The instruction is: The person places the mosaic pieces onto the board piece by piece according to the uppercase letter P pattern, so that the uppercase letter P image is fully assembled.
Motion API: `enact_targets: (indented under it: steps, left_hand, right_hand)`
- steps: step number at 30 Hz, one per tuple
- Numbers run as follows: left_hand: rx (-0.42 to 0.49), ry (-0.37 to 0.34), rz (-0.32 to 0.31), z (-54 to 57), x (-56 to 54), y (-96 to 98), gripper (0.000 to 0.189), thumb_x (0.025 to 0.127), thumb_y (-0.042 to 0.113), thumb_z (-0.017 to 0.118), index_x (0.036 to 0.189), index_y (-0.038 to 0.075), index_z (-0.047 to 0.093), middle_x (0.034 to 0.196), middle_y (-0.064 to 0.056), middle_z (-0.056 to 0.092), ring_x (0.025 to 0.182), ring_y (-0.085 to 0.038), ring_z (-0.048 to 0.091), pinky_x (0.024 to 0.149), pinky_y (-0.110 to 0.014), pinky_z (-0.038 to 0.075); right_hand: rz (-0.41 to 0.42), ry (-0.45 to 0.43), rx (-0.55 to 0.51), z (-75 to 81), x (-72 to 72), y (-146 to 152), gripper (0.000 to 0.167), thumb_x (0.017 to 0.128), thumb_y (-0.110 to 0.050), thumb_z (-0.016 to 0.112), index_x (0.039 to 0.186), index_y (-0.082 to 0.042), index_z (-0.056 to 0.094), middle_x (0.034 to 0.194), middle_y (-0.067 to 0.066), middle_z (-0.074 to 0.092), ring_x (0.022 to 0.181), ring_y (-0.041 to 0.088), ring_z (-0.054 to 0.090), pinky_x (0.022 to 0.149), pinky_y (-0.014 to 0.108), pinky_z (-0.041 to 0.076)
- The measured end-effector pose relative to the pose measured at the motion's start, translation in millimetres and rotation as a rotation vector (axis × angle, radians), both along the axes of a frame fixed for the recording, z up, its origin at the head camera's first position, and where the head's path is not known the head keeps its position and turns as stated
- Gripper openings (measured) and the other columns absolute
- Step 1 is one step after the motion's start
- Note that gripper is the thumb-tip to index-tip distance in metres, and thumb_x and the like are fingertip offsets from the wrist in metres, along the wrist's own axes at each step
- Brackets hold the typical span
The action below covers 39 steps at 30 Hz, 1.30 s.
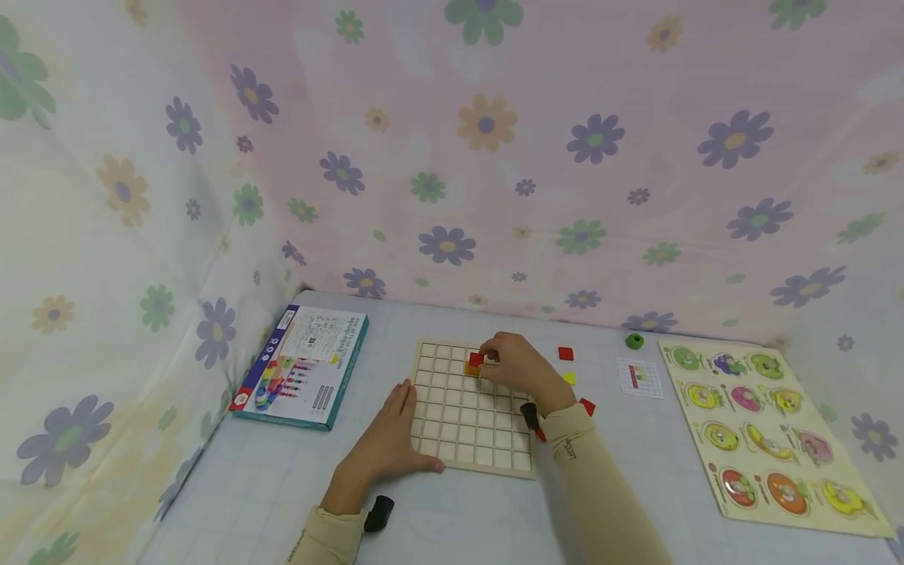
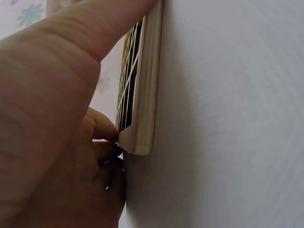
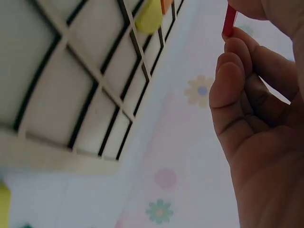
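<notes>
A wooden grid board (image 1: 452, 439) with square cells lies on the table. My right hand (image 1: 519, 365) is above its far part, pinching a red square tile (image 1: 476, 359) between thumb and fingers. Close under that tile, an orange tile (image 1: 472, 372) sits in the grid. The right wrist view shows the red tile (image 3: 230, 21) edge-on in the fingertips, and a yellow tile (image 3: 149, 18) on the board. My left hand (image 1: 384, 439) rests at the board's near left corner, fingers along the left side and thumb stretched along the front edge (image 2: 149, 95).
Right of the board lie red tiles (image 1: 566, 353), a yellow tile (image 1: 569, 378), a pattern card (image 1: 640, 378) and a green bead (image 1: 634, 340). A fruit puzzle board (image 1: 766, 424) is at the far right. At the left lies a flat toy box (image 1: 304, 369). Flowered cloth (image 1: 523, 212) hangs behind.
</notes>
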<state>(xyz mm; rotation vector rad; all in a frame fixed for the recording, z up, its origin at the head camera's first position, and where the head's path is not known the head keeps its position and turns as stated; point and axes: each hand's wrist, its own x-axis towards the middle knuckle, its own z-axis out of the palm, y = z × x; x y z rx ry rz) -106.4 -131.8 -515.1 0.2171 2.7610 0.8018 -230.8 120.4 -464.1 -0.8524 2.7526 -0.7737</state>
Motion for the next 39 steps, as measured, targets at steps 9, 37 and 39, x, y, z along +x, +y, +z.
enact_targets:
  steps: [9, 37, 39]
  left_hand:
    - [0.0, 0.007, -0.012, 1.3, 0.9, 0.9, 0.144, 0.061, 0.069, 0.088, 0.163, 0.002, 0.013, 0.173, -0.016, 0.007, 0.16, -0.035, 0.008, 0.127, -0.052, 0.026]
    - [0.011, 0.01, -0.015, 0.6, 0.6, -1.3, 0.143, 0.061, 0.069, 0.088, 0.163, 0.001, 0.014, 0.173, -0.016, 0.009, 0.16, -0.035, 0.009, 0.126, -0.053, 0.027]
    - [0.009, 0.012, -0.017, 0.0, 0.4, -1.6, 0.143, 0.061, 0.07, 0.088, 0.163, 0.001, 0.014, 0.173, -0.016, 0.009, 0.16, -0.035, 0.009, 0.126, -0.054, 0.026]
  right_hand:
    - [0.042, 0.062, 0.055, -13.9, -2.6, -27.7, 0.02, 0.091, -0.015, 0.074, 0.106, -0.002, 0.076, 0.091, 0.005, 0.067, 0.077, 0.014, 0.052, 0.071, 0.028, 0.048]
    - [-0.049, -0.017, 0.162, -19.1, -8.1, -48.0, 0.019, 0.093, -0.018, 0.073, 0.107, -0.005, 0.077, 0.099, 0.007, 0.071, 0.084, 0.018, 0.063, 0.078, 0.035, 0.056]
    - [-0.055, -0.024, 0.154, -18.8, -8.3, -48.9, 0.019, 0.093, -0.017, 0.073, 0.107, -0.005, 0.078, 0.1, 0.007, 0.072, 0.086, 0.019, 0.064, 0.079, 0.035, 0.056]
